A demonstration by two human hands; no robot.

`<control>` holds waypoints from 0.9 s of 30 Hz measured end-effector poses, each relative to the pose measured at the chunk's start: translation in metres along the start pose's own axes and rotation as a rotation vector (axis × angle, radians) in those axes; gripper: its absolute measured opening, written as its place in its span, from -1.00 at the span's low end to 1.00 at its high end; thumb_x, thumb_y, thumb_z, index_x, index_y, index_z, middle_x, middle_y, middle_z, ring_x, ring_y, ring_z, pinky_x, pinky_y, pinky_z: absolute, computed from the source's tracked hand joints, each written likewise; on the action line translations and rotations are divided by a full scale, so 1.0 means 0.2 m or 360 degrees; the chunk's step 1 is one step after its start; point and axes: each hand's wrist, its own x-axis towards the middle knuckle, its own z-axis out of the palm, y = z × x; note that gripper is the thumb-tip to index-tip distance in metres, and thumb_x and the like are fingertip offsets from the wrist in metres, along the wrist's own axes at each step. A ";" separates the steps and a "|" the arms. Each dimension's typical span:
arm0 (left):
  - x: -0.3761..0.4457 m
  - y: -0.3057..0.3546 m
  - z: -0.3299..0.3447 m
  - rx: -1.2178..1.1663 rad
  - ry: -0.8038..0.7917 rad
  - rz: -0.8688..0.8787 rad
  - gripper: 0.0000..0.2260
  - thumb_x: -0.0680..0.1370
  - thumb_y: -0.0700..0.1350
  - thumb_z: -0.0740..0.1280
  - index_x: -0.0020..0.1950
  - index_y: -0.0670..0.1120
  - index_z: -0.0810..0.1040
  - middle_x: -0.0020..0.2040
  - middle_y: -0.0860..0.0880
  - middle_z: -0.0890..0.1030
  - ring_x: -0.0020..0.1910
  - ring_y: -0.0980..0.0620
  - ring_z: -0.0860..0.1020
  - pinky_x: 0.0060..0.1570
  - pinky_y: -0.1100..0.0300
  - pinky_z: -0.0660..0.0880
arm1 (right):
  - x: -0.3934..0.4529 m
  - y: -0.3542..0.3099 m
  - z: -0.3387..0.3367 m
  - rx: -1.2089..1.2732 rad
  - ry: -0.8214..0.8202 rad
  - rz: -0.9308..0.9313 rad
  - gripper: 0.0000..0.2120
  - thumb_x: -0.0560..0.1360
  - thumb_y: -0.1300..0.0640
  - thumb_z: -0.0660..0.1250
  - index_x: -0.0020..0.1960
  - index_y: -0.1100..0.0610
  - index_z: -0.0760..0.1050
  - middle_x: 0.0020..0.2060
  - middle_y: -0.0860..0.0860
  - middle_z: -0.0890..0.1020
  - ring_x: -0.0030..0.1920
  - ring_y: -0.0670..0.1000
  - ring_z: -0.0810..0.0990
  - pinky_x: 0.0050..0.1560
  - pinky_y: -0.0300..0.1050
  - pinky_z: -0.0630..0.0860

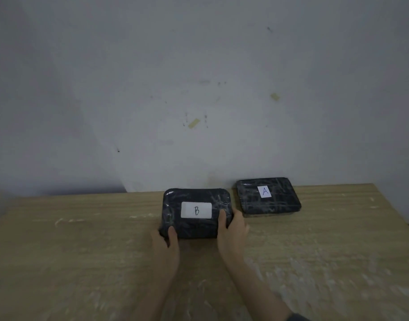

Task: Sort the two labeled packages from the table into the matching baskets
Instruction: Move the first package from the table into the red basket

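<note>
Two hands hold the package marked B (196, 213) in the middle of the frame, on the wooden surface (83, 251). The left hand (164, 242) grips its near left corner, with the thumb on top. The right hand (231, 228) grips its right end, thumb on top, and its fingers (222, 218) curl around the edge. So both hands are closed on this package, and it looks like the pick-up step for B is under way.

The package marked A (267, 196) lies flat to the right, near the wall (198, 66), not touching B.

Next, B likely needs lifting and carrying to the B basket. No baskets show anywhere, so the person must look around to find them. The fingers under the package are hidden. The picture is dim and a bit blurry.
</note>
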 end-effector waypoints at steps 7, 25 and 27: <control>-0.25 -0.01 -0.18 0.0148 -0.0113 0.0035 -0.55 0.53 0.17 0.08 -0.11 -0.21 0.48 -0.17 -0.22 0.60 -0.14 -0.18 0.58 0.00 -0.08 0.53 | -0.23 0.02 -0.26 0.0249 -0.0020 -0.0141 -0.86 0.57 0.05 0.16 0.09 0.08 0.35 -0.09 -0.02 0.48 -0.05 0.01 0.49 -0.11 -0.17 0.45; -1.50 0.48 0.10 -0.0227 -0.0894 0.0579 -0.88 0.61 0.00 0.07 0.04 -0.04 0.25 -0.26 0.12 0.50 -0.30 0.24 0.47 -0.38 0.32 0.32 | -0.72 0.48 -1.70 0.0166 0.0633 -0.0121 -0.83 0.56 0.06 0.18 0.10 0.09 0.40 -0.06 -0.01 0.51 -0.01 0.02 0.50 -0.06 -0.15 0.34; -1.66 0.54 0.17 -0.0183 -0.0949 0.0632 -0.88 0.61 0.03 0.04 0.07 0.02 0.23 -0.26 0.18 0.49 -0.29 0.27 0.46 -0.36 0.32 0.34 | -0.74 0.54 -1.88 0.0191 0.0643 -0.0118 -0.82 0.57 0.08 0.17 0.12 0.12 0.40 -0.02 0.03 0.51 0.02 0.04 0.48 0.02 -0.05 0.40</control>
